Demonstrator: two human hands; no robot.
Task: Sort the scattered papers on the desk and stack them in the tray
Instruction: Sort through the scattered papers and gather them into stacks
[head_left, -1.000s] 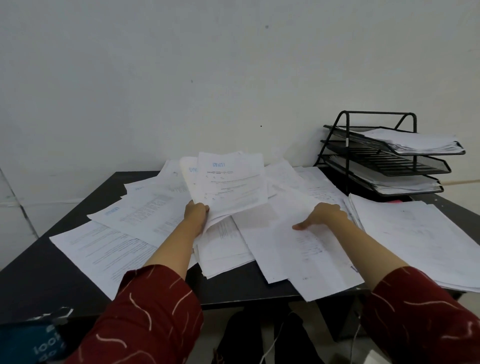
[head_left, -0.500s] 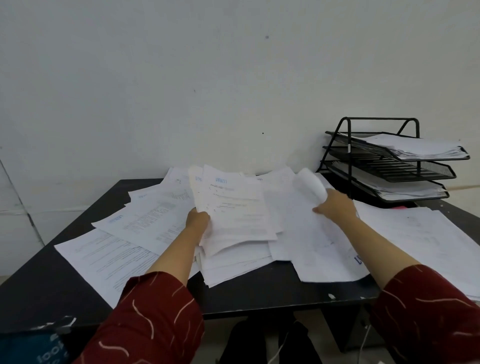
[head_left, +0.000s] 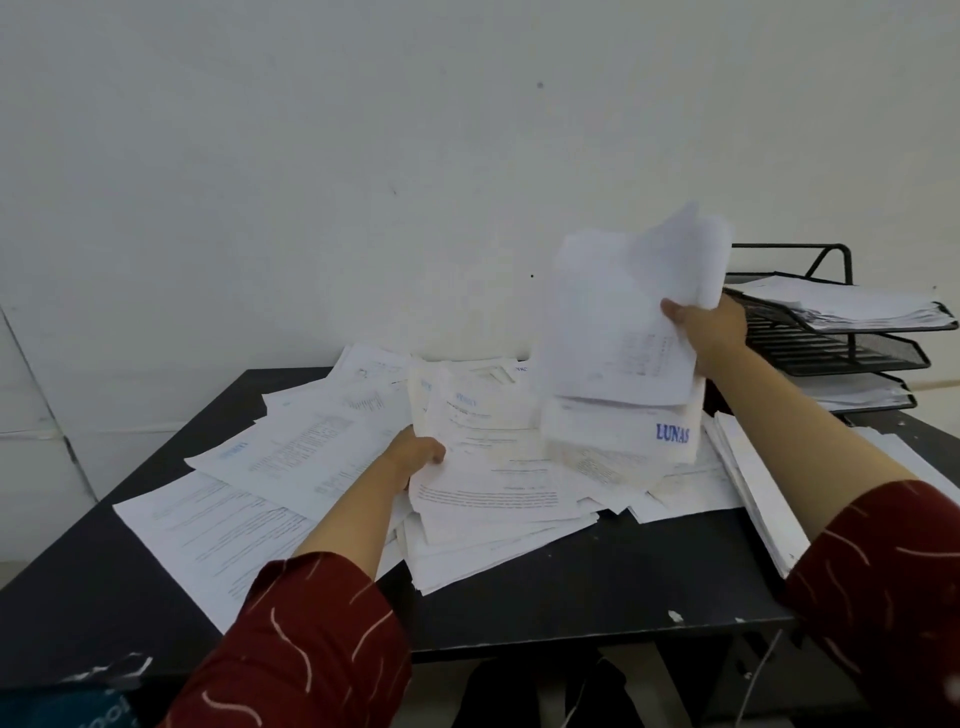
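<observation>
White printed papers lie scattered over a black desk. My left hand grips the left edge of a bundle of sheets in the middle of the pile. My right hand holds several sheets lifted in the air, bent upward, just left of the tray. One hanging sheet bears a blue "LUNAS" stamp. The black wire three-tier tray stands at the back right, with paper stacks on its top and bottom tiers.
Another paper stack lies along the desk's right side below the tray. A white wall rises behind the desk. A dark blue object sits at the bottom left, and dark items and a cable lie under the desk.
My right hand has picked sheets off the desk and raised them up toward the tray. My left hand keeps its hold on the middle bundle, which has dropped lower.
</observation>
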